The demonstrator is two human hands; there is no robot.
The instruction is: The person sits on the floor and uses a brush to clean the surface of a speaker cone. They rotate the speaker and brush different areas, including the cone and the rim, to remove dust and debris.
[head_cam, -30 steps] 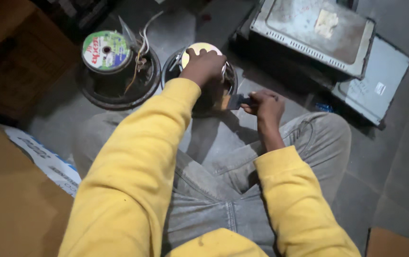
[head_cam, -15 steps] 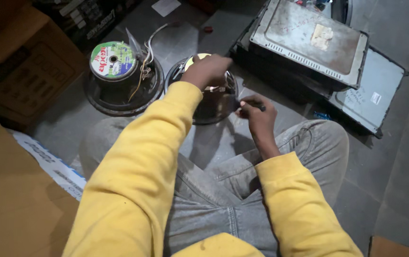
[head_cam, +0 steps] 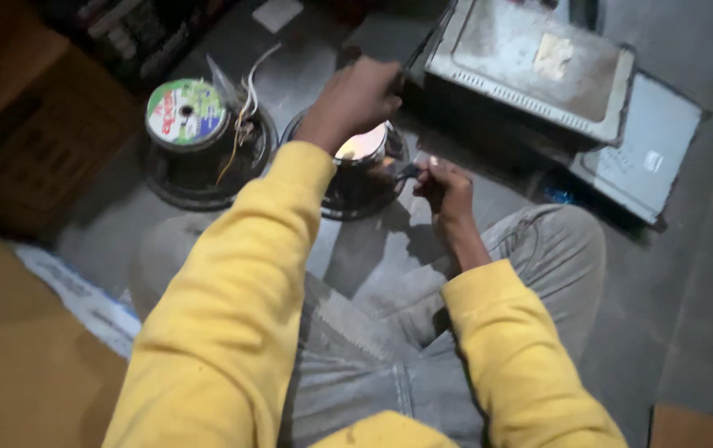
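Your left hand (head_cam: 356, 98) grips the top of a round speaker (head_cam: 355, 170) standing on the floor before your knees. Your right hand (head_cam: 446, 189) pinches a small tool (head_cam: 406, 172) at its rim; a slip could gouge the speaker.

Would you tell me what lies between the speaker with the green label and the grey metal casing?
In the head view, the second round speaker lies there, with the left hand over it.

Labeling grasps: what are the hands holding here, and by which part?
Right hand pinches a small dark tool by its handle end. Left hand rests atop the speaker magnet; an actual grip can't be told.
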